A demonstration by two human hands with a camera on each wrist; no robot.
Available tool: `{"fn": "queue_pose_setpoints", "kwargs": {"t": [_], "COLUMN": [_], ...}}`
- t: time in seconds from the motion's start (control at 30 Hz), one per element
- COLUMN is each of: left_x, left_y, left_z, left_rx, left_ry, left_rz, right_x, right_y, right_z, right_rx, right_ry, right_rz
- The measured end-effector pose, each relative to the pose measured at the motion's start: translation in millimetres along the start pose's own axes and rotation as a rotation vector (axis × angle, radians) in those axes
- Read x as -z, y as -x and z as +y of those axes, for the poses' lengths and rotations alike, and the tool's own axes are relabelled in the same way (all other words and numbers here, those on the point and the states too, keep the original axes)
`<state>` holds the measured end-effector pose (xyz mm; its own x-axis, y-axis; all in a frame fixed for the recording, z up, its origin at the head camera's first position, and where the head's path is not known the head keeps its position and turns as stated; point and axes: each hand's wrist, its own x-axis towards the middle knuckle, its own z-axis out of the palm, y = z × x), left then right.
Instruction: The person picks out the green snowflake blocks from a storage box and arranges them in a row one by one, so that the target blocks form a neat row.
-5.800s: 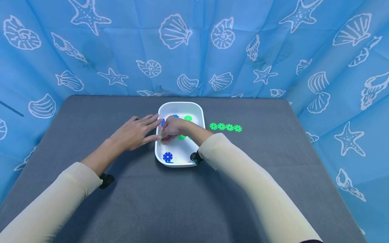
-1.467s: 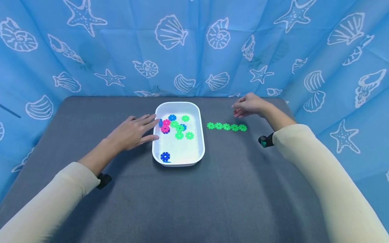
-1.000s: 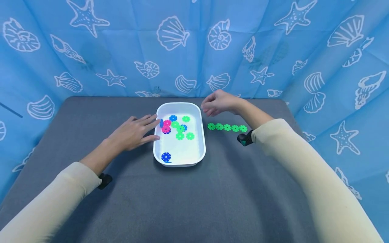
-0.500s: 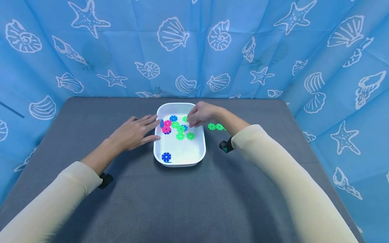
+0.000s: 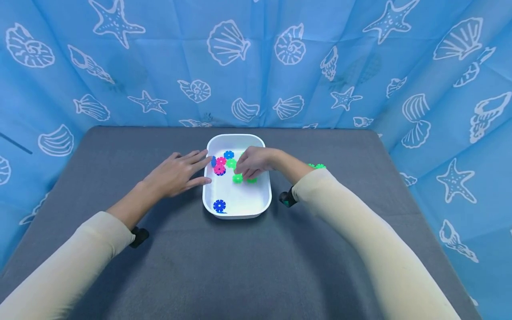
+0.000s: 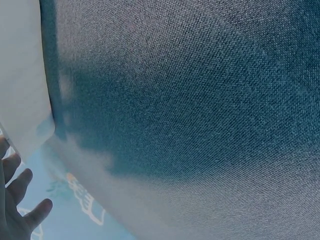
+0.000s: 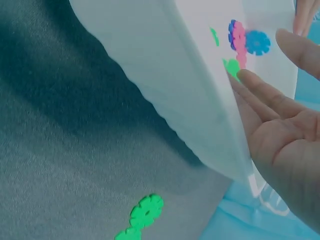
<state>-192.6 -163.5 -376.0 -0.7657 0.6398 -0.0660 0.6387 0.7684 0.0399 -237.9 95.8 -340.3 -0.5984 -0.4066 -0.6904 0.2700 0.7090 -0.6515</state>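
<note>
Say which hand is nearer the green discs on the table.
Right. The right hand is in the tray, left of the green discs; the left hand is farther, at the tray's left rim.

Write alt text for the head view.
A person's right hand reaches into a white tray of green, pink and blue discs, left hand at its left rim. More green discs show beyond the right forearm on the gray table.
</note>
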Motion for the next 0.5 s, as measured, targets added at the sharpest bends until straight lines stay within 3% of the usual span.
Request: {"fn": "queue_pose_setpoints", "kwargs": {"t": [0.5], "left_x": [-0.1], "left_y": [-0.8], "left_z": [0.1], "left_rx": [-0.002], "left_ry": [-0.02], "left_rz": [-0.011], "right_x": [-19.5], "right_y": [-15.9], "right_z": [-8.1], "right_rx": [0.029], "right_ry": [0.05], "right_rz": [0.006]}}
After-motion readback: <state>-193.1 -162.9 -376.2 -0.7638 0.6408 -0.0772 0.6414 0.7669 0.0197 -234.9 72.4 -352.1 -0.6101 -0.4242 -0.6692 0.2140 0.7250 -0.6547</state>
